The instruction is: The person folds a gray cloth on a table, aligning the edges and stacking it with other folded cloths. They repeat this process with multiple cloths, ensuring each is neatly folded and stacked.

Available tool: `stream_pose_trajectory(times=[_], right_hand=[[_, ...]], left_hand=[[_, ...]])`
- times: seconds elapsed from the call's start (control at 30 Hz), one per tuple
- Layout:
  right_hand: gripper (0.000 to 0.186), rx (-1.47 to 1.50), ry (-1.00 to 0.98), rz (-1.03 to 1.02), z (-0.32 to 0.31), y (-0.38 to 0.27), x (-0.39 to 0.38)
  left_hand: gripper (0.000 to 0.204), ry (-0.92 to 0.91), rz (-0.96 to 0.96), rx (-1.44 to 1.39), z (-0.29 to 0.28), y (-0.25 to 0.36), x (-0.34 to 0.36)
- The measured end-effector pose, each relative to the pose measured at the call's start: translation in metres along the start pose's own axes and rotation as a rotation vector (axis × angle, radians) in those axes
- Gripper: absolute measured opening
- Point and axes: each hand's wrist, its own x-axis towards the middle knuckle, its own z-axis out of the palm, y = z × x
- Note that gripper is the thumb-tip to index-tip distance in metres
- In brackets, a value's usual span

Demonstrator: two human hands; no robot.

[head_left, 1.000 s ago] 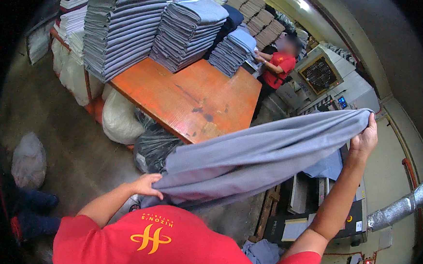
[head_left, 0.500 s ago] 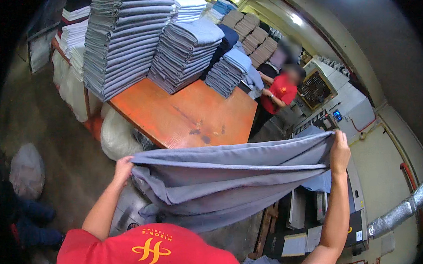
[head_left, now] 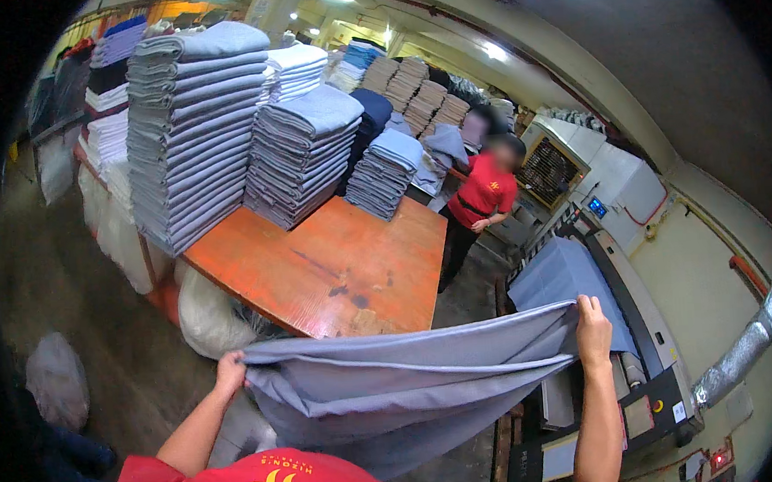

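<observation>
A wide grey cloth (head_left: 412,385) hangs stretched in folds between my two hands, in front of the orange table's near edge. My left hand (head_left: 231,372) is closed on its left top corner. At the right, my right hand (head_left: 593,327) pinches the other top corner, raised a little higher. The cloth's upper edge runs nearly straight between the hands, and the lower part sags toward my red shirt. Its bottom edge is partly hidden by my body.
Tall stacks of folded grey cloths (head_left: 199,146) stand on the orange table (head_left: 352,269). Beyond it, a co-worker in a red shirt (head_left: 487,191) stands near large machines. A machine at the right carries a flat blue-grey cloth (head_left: 569,274). A plastic bag (head_left: 57,380) lies on the left floor.
My view has tilted up, so the table and stacks sit lower in it. Both hands still hold the cloth's corners. The co-worker's arms have come down toward the waist.
</observation>
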Motion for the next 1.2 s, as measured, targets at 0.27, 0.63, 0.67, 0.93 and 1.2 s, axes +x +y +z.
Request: stream_pose_trajectory(times=[0.27, 0.63, 0.67, 0.93, 1.2], right_hand=[[0.015, 0.009, -0.053, 0.021, -0.009, 0.028, -0.028], [0.016, 0.012, -0.132, -0.086, -0.005, 0.037, -0.034], [0.017, 0.013, -0.138, -0.087, -0.001, 0.035, -0.035], [0.013, 0.033, -0.136, -0.156, 0.016, 0.021, -0.026], [0.021, 0.046, -0.154, -0.224, 0.014, 0.003, -0.028]], left_hand=[[0.036, -0.456, 0.796, 0.881, -0.033, 0.034, -0.056], [0.037, -1.291, 0.072, 0.395, -0.080, -0.088, -0.108], [0.037, -1.272, 0.057, 0.412, -0.083, -0.094, -0.112], [0.020, -0.957, -0.526, 0.072, -0.078, -0.081, -0.136], [0.013, -0.481, -0.127, 0.523, -0.052, -0.079, -0.142]])
